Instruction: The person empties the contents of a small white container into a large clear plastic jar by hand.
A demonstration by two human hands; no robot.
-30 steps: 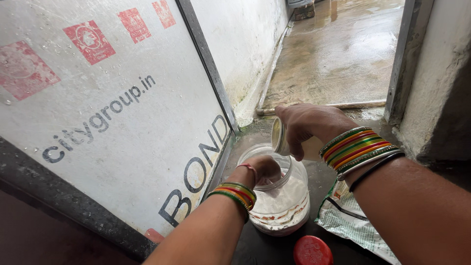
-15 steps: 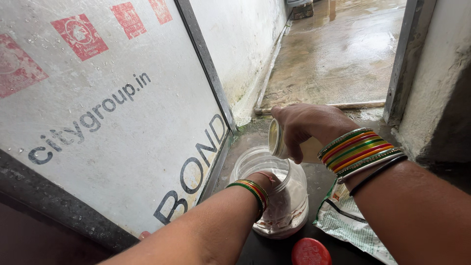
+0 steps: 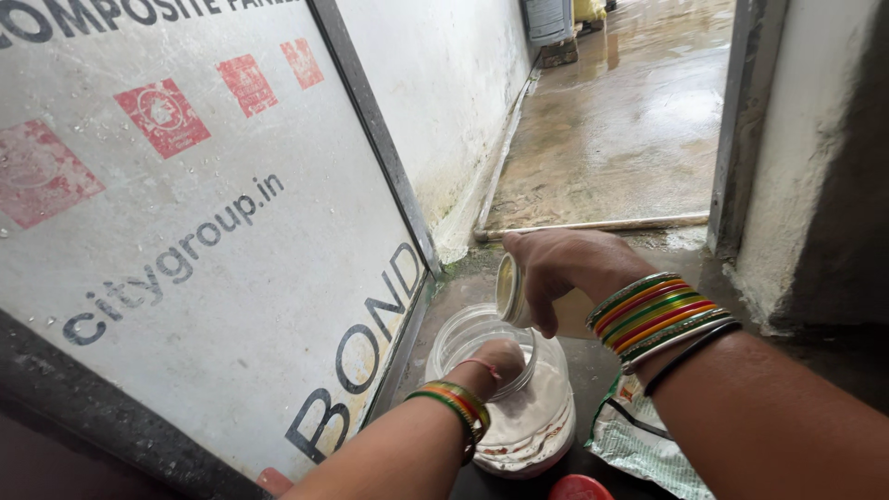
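Lifted slightly, the left hand [image 3: 495, 361] now sits at the clear jar's [image 3: 519, 407] mouth, fingers hidden; the right hand [image 3: 565, 268] clamps a small tilted container [image 3: 511, 289] above. Beside the jar lie a crumpled printed packet [image 3: 648, 440] and red lid [image 3: 579, 488] on the dark floor [image 3: 593, 361], a grey panel with red squares [image 3: 185, 231] leaning left.

your left hand [image 3: 500, 359] is dipping into a clear, glossy plastic jar [image 3: 519, 407] holding matt white powder. your right hand [image 3: 565, 268] is gripping a small smooth container [image 3: 519, 294], pale and slightly shiny. a crinkled plastic packet [image 3: 648, 440] is lying glossy beside a smooth red plastic lid [image 3: 579, 488]. the printed panel [image 3: 204, 241] is looking matt and speckled; the concrete floor [image 3: 620, 120] is shining wet.
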